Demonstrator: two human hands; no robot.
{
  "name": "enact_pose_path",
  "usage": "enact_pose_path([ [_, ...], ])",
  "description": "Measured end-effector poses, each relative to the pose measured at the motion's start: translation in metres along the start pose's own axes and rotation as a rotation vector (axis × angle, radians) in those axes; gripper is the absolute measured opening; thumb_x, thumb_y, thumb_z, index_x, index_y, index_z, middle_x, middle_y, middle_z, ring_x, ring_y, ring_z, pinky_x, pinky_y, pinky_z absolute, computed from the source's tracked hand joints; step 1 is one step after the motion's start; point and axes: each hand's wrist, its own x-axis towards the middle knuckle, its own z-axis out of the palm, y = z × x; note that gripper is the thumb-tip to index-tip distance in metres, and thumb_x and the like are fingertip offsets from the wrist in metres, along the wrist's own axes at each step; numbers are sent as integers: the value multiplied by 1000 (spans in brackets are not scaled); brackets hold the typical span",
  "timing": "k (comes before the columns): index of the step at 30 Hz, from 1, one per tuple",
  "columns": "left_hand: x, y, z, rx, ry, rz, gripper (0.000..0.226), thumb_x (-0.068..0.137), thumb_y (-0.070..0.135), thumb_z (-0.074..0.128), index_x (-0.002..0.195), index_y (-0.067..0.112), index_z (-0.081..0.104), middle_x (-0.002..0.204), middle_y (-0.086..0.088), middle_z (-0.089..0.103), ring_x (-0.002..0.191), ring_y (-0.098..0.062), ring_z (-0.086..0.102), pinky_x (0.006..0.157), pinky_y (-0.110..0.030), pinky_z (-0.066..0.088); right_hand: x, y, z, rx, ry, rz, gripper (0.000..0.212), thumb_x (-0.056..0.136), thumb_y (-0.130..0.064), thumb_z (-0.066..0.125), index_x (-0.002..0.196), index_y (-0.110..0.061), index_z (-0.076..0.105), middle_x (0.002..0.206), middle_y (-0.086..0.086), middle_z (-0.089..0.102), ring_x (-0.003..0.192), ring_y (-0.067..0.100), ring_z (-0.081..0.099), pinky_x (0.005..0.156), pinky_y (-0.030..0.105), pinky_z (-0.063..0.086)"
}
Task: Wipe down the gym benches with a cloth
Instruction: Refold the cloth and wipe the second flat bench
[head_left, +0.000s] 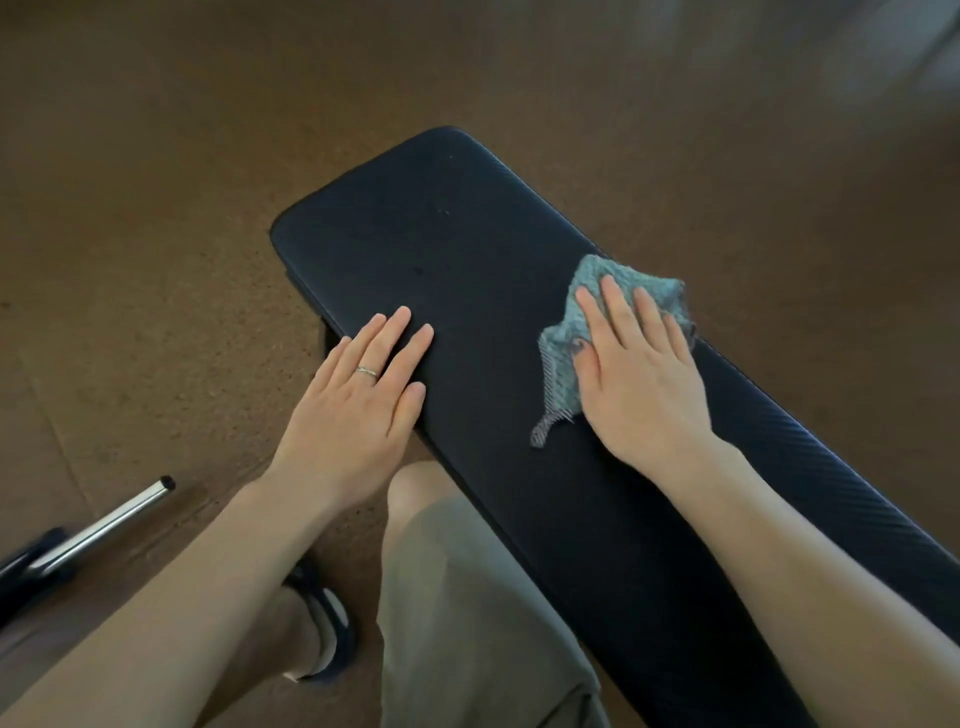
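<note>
A long black padded gym bench (441, 234) runs from the upper middle to the lower right. A blue-grey knitted cloth (563, 358) lies crumpled on its pad near the right edge. My right hand (639, 374) presses flat on the cloth, fingers spread over it. My left hand (363, 384), with a ring on one finger, rests flat and open on the bench's left edge, holding nothing.
Brown speckled floor (156, 208) surrounds the bench. A chrome bar (104, 527) with a black end lies on the floor at the lower left. My knee in khaki shorts (457, 597) and a dark shoe (327, 623) are beside the bench's near edge.
</note>
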Motion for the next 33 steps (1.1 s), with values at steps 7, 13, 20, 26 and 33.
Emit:
enact_pose_path([
  [7, 42, -19, -39, 13, 148, -93, 56, 109, 46, 27, 161, 26, 27, 164, -5, 25, 151, -33, 22, 123, -50, 19, 27, 6, -1, 32, -13, 129, 60, 108, -42, 14, 164, -27, -2, 172, 3, -3, 157, 33, 4, 127, 49, 8],
  [13, 79, -36, -27, -200, 72, -393, 66, 110, 46, 25, 166, 20, 3, 173, -2, -12, 159, -27, -14, 129, -49, 1, 80, 4, -8, 129, -3, 94, 59, 108, -41, 19, 164, -28, 4, 161, 7, 30, 134, 37, 42, 108, 49, 35],
  [20, 87, -46, -4, -95, 100, -313, 77, 102, 51, 4, 163, 5, 1, 173, -13, -9, 157, -34, -19, 125, -42, -8, -12, 7, 5, -8, -68, 171, 64, 105, -43, 12, 163, -24, -8, 171, 4, -11, 157, 27, -11, 127, 42, -5],
  [26, 85, -40, -10, -138, 113, -333, 70, 107, 45, 13, 163, 5, 6, 172, -14, -11, 157, -35, -20, 126, -43, -7, 118, -21, -14, 189, -21, 170, 58, 109, -39, 19, 164, -21, 8, 164, 10, 27, 142, 37, 37, 113, 50, 31],
  [33, 82, -36, -17, -199, 105, -341, 66, 110, 40, 22, 164, 10, -2, 172, -11, -15, 157, -33, -21, 128, -46, 3, 58, -33, -1, 52, 49, 40, 61, 108, -37, 19, 164, -19, 3, 172, 7, 3, 157, 32, 6, 128, 44, 7],
])
